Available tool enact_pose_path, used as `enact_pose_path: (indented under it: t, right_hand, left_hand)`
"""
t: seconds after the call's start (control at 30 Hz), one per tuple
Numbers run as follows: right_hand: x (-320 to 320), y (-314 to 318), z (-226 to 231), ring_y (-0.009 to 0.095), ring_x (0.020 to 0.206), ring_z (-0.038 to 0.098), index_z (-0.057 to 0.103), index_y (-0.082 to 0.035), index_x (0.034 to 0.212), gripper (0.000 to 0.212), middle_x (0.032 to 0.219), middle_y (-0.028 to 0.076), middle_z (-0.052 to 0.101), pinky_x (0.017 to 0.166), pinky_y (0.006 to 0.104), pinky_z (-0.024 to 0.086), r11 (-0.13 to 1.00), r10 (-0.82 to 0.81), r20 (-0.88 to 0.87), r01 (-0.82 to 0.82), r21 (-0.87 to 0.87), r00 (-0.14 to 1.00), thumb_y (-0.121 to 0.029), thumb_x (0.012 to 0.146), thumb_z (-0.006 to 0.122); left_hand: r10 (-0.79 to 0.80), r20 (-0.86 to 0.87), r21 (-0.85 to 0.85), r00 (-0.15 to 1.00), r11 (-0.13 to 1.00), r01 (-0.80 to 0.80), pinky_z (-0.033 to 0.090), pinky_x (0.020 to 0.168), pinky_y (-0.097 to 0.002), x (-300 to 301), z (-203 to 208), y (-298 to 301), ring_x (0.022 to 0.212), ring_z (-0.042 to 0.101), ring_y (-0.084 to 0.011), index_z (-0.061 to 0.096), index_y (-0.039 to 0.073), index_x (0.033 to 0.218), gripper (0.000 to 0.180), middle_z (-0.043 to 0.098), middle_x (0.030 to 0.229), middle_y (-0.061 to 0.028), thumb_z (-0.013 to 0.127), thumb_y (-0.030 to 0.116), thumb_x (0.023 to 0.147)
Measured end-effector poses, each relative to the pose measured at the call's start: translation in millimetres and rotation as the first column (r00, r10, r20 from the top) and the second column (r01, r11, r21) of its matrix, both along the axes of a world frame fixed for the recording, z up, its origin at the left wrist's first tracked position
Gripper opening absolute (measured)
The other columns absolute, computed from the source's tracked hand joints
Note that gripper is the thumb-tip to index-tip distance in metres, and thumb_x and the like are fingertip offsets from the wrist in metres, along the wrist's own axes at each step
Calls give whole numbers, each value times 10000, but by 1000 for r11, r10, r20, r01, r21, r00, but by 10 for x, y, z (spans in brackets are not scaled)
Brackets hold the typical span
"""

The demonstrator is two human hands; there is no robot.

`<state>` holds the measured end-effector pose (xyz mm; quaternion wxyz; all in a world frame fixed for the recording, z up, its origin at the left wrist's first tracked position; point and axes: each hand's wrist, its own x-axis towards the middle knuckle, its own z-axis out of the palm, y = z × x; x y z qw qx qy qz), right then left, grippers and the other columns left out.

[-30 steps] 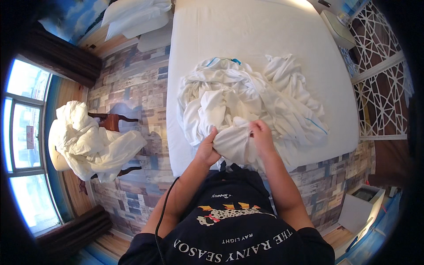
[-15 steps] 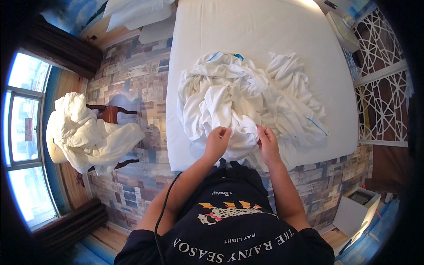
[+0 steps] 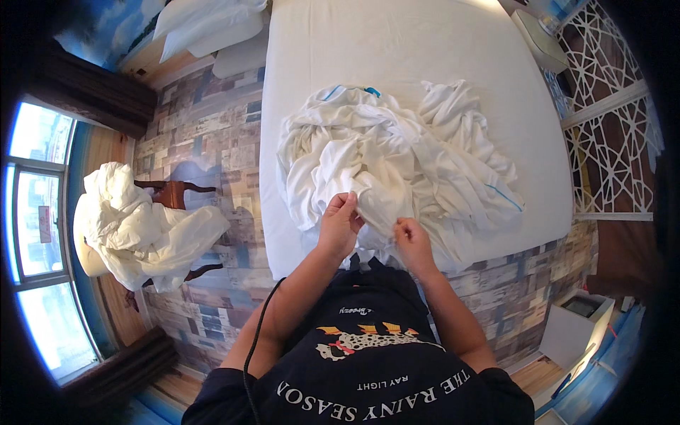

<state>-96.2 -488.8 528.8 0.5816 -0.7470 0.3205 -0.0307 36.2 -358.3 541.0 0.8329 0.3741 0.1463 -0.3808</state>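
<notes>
A crumpled heap of white bed linen, with blue strips along parts of its edge, lies on the near part of the bed. I cannot tell whether it is a sheet or a duvet cover. My left hand pinches the linen at the heap's near side, fingers bent together. A little nearer to me and to the right, my right hand is closed on the same cloth. Between the two hands the fabric runs in folds. Part of it hangs toward the bed's near edge, in front of my body.
Under the linen is a white-covered bed. To the left, a white duvet is piled over a brown wooden chair. White pillows sit at the far left. A white lattice screen stands right; a dark cable runs along my left arm.
My left hand has moved slightly away from me and left. My right hand has come left and nearer to me. The gathered cloth between them has loosened and dropped into longer folds.
</notes>
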Motion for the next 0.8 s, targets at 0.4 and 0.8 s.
enact_pose_path:
  t: [0.4,0.8]
  right_hand:
    - [619,-54,337,78,673,512,600,-53,836,185,709,-19,549,636,227,424,735,-10,39,-19,678,999,-225,898,626]
    - [495,144,64,65,660,472,571,-30,801,145,704,-19,537,636,225,405,951,-179,196,118,287,964,-137,897,591]
  left_hand:
    - [-114,105,-2,988,993,115,476,731,-266,-75,96,68,795,567,-116,491,90,964,138,573,882,-7,443,214,1000]
    - [-522,464,742,716,671,9,404,579,-284,-175,-42,197,619,461,-110,538,8,841,235,535,669,-45,554,223,933]
